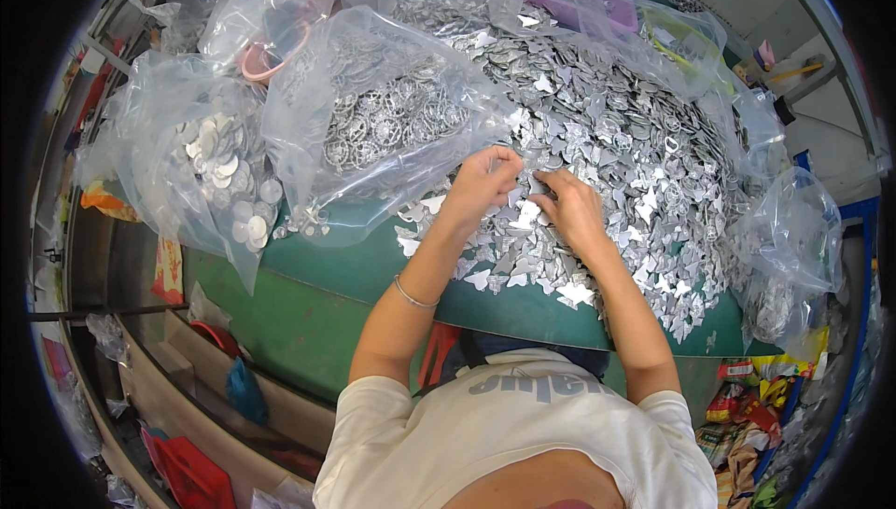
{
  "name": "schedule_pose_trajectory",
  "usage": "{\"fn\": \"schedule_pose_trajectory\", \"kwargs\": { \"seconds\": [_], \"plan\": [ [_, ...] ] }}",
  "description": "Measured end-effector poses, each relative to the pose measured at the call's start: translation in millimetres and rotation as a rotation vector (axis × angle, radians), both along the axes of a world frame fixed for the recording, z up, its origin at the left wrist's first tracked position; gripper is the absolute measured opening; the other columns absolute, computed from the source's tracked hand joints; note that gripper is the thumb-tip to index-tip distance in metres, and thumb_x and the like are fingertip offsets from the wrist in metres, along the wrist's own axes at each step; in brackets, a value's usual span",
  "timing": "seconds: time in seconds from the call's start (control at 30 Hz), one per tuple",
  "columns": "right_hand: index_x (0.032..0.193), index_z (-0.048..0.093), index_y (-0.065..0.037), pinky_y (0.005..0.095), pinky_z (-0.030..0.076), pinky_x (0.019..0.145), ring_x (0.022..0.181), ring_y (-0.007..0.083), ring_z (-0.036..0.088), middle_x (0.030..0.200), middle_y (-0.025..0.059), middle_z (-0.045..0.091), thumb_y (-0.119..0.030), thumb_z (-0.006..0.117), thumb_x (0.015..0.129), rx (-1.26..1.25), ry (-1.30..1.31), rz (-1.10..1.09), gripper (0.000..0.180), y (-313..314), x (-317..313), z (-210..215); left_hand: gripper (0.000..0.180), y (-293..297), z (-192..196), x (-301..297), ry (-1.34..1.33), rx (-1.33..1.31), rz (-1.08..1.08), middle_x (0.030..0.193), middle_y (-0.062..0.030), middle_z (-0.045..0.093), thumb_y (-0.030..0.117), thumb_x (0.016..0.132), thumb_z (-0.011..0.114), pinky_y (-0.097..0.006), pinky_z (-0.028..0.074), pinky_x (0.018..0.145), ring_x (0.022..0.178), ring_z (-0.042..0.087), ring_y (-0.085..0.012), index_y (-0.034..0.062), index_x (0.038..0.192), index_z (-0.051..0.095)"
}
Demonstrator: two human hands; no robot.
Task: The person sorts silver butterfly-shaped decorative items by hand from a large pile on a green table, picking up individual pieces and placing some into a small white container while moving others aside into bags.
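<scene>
A wide heap of small flat silver metal pieces [616, 126], many shaped like butterflies, spreads over the green tabletop [509, 320]. My left hand [485, 184] is closed in a pinch at the heap's near left side; whatever its fingertips hold is too small to make out. Close beside it, my right hand [571, 209] hovers low over the pieces, with thumb and forefinger curved and apart. Left of my hands, a clear plastic bag [299, 126] lies open around round openwork metal pieces [397, 117].
Farther left, another clear bag [140, 150] holds plain silver discs [224, 168]. A pink basin [266, 63] and a purple basin [597, 0] stand at the back. More clear bags [793, 229] edge the right side. Red plastic [191, 472] and wooden boards lie below left.
</scene>
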State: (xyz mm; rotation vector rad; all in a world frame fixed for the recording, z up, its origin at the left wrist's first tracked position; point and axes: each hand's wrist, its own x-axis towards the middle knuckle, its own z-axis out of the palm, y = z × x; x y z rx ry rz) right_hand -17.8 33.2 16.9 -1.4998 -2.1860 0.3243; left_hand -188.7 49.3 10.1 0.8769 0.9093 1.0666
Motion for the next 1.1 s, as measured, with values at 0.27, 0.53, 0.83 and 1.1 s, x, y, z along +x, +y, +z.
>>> {"fn": "schedule_pose_trajectory", "kwargs": {
  "seconds": [0.27,0.53,0.83,1.1],
  "plan": [
    [0.082,0.059,0.002,0.0442,0.049,0.056,0.065,0.0364,0.061,0.082,0.018,0.06,-0.022,0.064,0.075,0.005,-0.103,-0.15,0.025,-8,-18,2,0.017,5,-15,-10,-0.597,-0.168,-0.05,0.095,-0.0108,0.061,0.014,0.083,0.056,-0.023,0.042,0.052,0.076,0.058,-0.018,0.0013,0.094,0.054],
    [0.085,0.058,0.003,0.033,0.04,0.039,0.045,0.0262,0.051,0.068,0.0101,0.057,-0.018,0.056,0.079,-0.383,0.732,-0.165,0.021,14,11,-11,0.026,-12,3,7,1.06,0.534,0.12,0.083,-0.0132,0.063,0.016,0.075,0.067,-0.036,0.048,0.061,0.07,0.061,-0.0278,0.0088,0.1,0.063],
    [0.087,0.052,-0.001,0.0205,0.032,0.035,0.06,0.0147,0.048,0.078,0.0085,0.052,-0.019,0.053,0.088,-0.986,1.904,-0.034,0.018,22,31,7,0.029,-12,0,20,1.213,0.599,0.096,0.08,-0.0133,0.062,0.017,0.072,0.068,-0.042,0.047,0.061,0.07,0.06,-0.0332,0.0113,0.1,0.063],
    [0.094,0.06,0.001,0.0194,0.023,0.037,0.048,0.0048,0.038,0.06,-0.002,0.047,-0.013,0.054,0.088,-0.762,1.181,-0.141,0.016,10,32,10,0.019,-2,-12,15,0.979,0.579,0.235,0.082,-0.0145,0.062,0.011,0.071,0.066,-0.041,0.047,0.059,0.068,0.06,-0.0328,0.0071,0.09,0.063]
  ]
}}
